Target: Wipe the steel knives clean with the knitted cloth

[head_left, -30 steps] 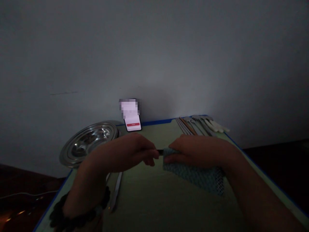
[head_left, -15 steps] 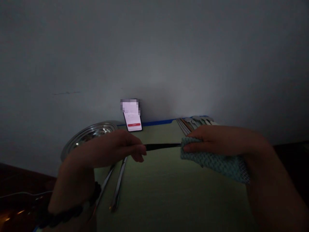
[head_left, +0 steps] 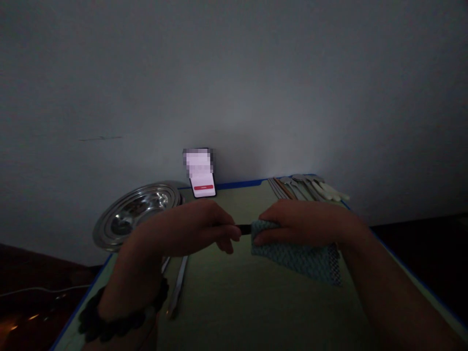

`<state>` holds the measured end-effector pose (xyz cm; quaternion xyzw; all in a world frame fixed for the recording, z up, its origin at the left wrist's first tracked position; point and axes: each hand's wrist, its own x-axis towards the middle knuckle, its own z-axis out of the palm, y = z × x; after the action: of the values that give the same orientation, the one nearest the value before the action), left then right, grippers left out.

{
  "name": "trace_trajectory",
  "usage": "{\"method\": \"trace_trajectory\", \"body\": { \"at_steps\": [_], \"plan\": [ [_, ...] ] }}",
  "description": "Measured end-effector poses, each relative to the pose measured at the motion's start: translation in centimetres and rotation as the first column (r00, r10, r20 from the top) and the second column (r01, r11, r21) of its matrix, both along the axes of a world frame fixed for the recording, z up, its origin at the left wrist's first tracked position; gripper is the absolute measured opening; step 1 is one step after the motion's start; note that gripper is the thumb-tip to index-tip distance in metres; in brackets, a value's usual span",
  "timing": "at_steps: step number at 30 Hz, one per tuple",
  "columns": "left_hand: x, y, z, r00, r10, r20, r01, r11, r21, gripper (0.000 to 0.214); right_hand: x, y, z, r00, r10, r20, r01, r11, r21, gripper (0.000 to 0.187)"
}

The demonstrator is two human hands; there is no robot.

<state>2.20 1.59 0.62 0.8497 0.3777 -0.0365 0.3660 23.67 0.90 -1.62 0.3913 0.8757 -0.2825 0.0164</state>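
Dark narrow utensil (head_left: 245, 229): held above the table (head_left: 256, 302), between its side edges; left hand (head_left: 206, 226) pinches one end, right hand (head_left: 300, 222) grips blue-green cloth (head_left: 298, 261) meeting the other portion.

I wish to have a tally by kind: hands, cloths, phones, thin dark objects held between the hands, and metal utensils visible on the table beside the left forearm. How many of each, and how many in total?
Hands: 2 (left hand, right hand)
Cloth: 1
Phone: 1
Thin dark object: 1
Metal utensils: 2, partly hidden
Total: 7
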Motion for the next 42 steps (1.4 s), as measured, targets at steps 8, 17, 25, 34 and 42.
{"method": "trace_trajectory", "body": {
  "at_steps": [8,17,25,34,42],
  "plan": [
    [-1.5,1.1,-0.8,0.998,0.049,-0.029,-0.049,0.998,-0.026,0.031,2.5,1.0,-0.1,0.999,0.034,-0.007,-0.034,0.994,-0.106,0.036],
    [-1.8,1.2,-0.9,0.999,0.032,0.001,-0.032,0.999,-0.028,0.030,3.0,1.2,-0.1,0.991,0.006,-0.132,-0.035,0.974,-0.222,0.038],
    [-2.1,1.5,-0.6,0.999,0.009,0.052,-0.012,0.998,0.059,0.034,3.2,1.4,0.2,0.995,-0.052,-0.081,0.047,0.997,-0.063,0.032],
    [-2.9,1.8,-0.7,0.996,0.062,0.058,-0.070,0.987,0.142,0.033,3.6,1.6,-0.1,0.956,-0.205,-0.211,0.226,0.971,0.081,0.039],
    [-2.9,1.9,-0.9,0.995,0.037,0.097,-0.050,0.989,0.138,0.032,2.2,0.4,0.2,0.945,-0.158,-0.286,0.173,0.985,0.026,0.045]
  ]
}}
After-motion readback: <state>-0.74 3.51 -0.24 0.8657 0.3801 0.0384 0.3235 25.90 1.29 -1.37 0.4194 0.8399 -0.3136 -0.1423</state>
